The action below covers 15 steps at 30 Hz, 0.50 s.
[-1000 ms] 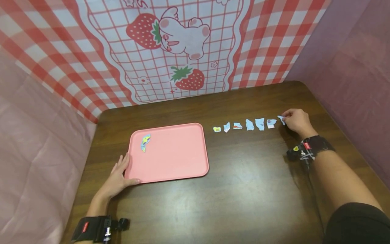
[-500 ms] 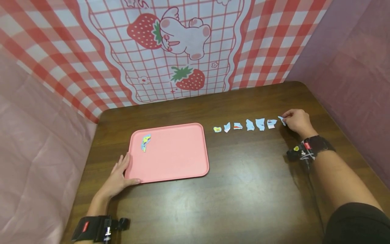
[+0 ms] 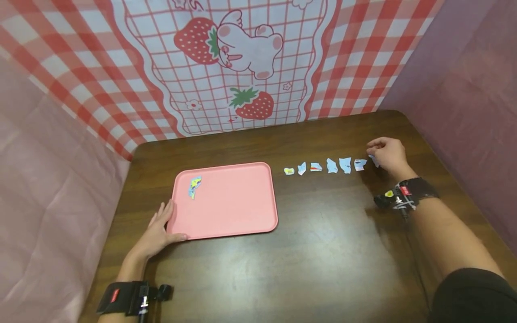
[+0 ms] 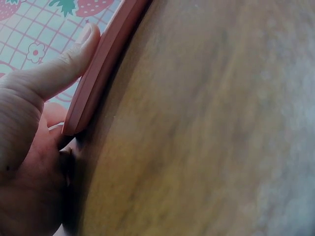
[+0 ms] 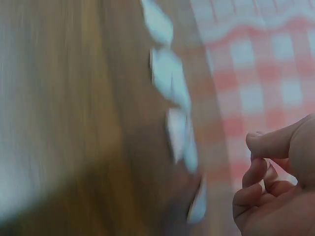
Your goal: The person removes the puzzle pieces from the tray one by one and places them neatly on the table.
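Note:
My left hand (image 3: 155, 234) rests at the near left corner of a pink tray (image 3: 230, 211). Its fingers lie straight along the tray's left edge, and the thumb touches the front rim, as the left wrist view also shows. A joined patch of torn blue and yellow paper (image 3: 194, 186) lies in the tray's upper left. My right hand (image 3: 388, 154) hovers over the last torn paper piece (image 5: 198, 204) at the right end of a row. Its fingers are loosely bent, thumb near the index finger, and nothing shows between them. That piece lies on the table, partly hidden by the hand in the head view.
Several other torn paper pieces (image 3: 332, 166) form a row on the brown table (image 3: 242, 278), right of the tray. A red-and-white checked cloth (image 3: 355, 58) hangs along the back. Pink cloth covers both sides. A cable (image 3: 418, 269) runs down from the right wrist camera.
My right hand has let go of the last paper piece and risen slightly off it, its fingers now above and beyond it. My left hand stays at the tray's corner. The head view has shifted slightly.

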Tool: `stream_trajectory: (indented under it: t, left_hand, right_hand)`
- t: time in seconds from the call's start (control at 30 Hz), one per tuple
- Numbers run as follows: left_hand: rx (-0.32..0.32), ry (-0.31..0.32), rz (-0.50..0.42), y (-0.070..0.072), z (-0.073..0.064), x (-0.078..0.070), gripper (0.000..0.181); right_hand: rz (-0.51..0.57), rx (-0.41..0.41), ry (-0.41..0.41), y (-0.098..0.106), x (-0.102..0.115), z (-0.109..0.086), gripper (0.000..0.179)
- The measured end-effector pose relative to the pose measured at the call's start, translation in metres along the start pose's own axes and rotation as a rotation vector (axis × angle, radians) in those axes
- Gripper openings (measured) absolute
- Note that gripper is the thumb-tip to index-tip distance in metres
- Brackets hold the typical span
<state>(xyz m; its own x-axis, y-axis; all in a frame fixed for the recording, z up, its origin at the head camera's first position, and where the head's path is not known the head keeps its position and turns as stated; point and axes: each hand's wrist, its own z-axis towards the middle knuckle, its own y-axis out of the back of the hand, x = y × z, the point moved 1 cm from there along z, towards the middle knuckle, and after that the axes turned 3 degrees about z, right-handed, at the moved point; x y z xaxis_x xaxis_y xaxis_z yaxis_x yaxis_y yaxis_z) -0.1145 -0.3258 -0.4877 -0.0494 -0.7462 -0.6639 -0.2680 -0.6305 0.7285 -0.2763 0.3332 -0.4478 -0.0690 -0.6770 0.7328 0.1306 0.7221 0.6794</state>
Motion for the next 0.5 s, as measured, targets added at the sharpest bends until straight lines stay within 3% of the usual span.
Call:
stream_trajectory:
  t: [0.23, 0.5]
  left_hand:
    - [-0.012, -0.014, 0.004, -0.002, -0.002, 0.005, 0.119]
    - [-0.017, -0.012, 0.015, 0.0, 0.0, 0.002, 0.12]
  right_hand:
    - [0.025, 0.046, 0.171, -0.051, 0.073, -0.008, 0.016]
    - [0.097, 0.226, 0.273, -0.116, 0.148, -0.029, 0.016]
